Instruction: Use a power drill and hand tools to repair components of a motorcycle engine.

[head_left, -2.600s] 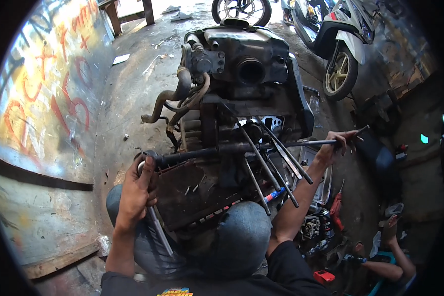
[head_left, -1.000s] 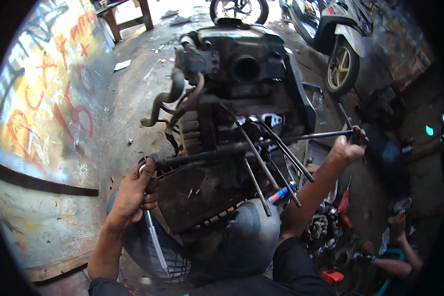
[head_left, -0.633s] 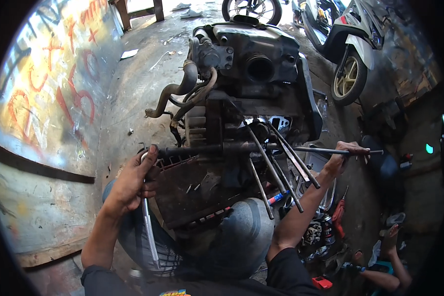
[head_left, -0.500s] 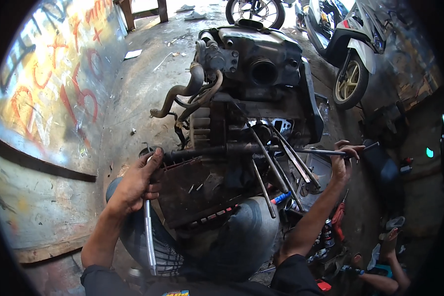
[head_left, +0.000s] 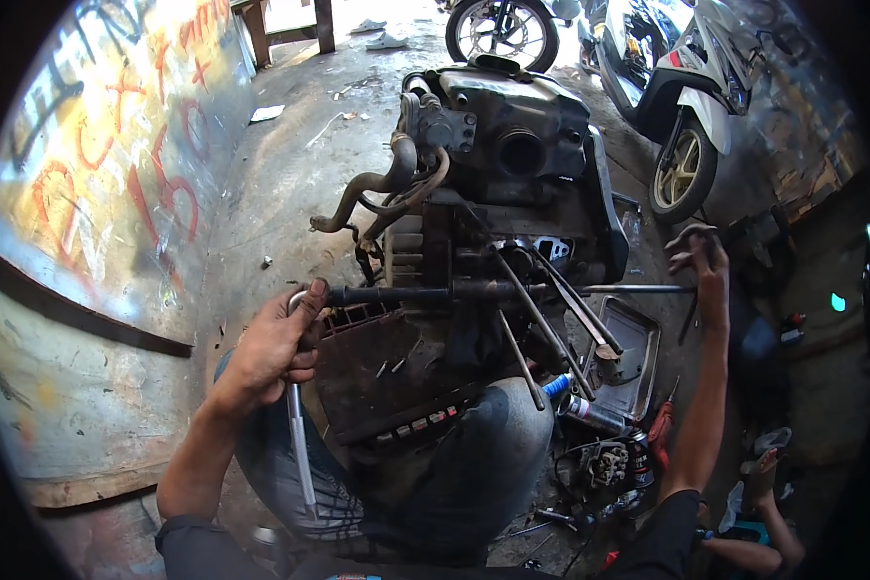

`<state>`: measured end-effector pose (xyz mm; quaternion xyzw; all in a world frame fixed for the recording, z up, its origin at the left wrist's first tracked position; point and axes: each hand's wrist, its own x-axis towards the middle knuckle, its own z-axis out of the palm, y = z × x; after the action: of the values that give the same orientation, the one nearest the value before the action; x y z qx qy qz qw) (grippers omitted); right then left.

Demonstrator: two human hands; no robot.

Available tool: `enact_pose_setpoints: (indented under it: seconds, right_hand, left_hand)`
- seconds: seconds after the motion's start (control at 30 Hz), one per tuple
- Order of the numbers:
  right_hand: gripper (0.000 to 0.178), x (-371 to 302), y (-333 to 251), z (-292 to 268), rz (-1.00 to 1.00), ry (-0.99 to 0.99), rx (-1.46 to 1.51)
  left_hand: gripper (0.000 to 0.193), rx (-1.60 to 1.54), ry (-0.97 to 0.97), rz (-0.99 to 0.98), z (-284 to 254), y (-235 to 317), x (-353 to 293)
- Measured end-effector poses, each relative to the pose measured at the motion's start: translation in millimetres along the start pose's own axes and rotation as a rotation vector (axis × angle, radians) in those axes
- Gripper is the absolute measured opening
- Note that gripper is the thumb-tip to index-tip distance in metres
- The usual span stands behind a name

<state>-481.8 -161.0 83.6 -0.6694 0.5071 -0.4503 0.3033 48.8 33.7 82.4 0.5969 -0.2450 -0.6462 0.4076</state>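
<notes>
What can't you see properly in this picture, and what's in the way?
All in the head view:
Silver tool: the left grip covers part of its top.
Long rod: its right end meets the wrist of the right grip; whether it continues behind, I can't tell.
Round opening: too dark inside.
Front wheel: the upper edge cuts off its motorbike.
Other person: shadow and the picture's dark edge hide most.

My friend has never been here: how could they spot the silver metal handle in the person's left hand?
Start at the big dark machine with a round opening, then go down to the long, round black bar. Follow it left to the left hand; the slim, shiny silver metal handle runs down from there. Unlike the bar, it is bright and points downward.
</notes>
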Motion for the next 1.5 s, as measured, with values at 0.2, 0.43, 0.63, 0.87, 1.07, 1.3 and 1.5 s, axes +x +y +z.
enact_pose_setpoints:
  seconds: [0.2,0.43,0.63,0.87,1.07,1.3,1.5]
  right_hand:
    - [0.03,-25.7,-16.1,42.2,-0.506,1.097,-0.368]
    - [0.022,-22.7,28.3,68.0,-0.032,1.503,0.613]
    - [0.025,-43.0,54.4,42.3,-0.576,1.005,1.415]
    - [0.025,-57.9,50.4,83.4,-0.628,0.152,2.652]
    - [0.007,-64.0,29.3,65.0,0.039,-0.114,2.904]
    - [0.035,-53.0,22.1,-1.1,0.616,0.221,1.498]
    - [0.02,-19.6,14.0,-20.2,0.683,-0.223,0.149]
  left_hand:
    - [0.038,-0.023,-0.004,-0.093,3.9,11.4,-2.8]
    - [0.038,-0.007,-0.015,-0.02,5.0,-2.0,-4.4]
    - [0.038,-0.001,-0.032,-0.115,5.1,2.1,4.6]
    - [0.04,0.079,0.023,-0.233,0.1,3.3,10.3]
    - [0.04,0.297,0.086,-0.173,9.9,38.5,12.4]
    - [0.034,0.132,0.076,0.02,10.9,16.6,-3.5]
    - [0.035,0.168,0.119,0.083,12.4,7.0,0.7]
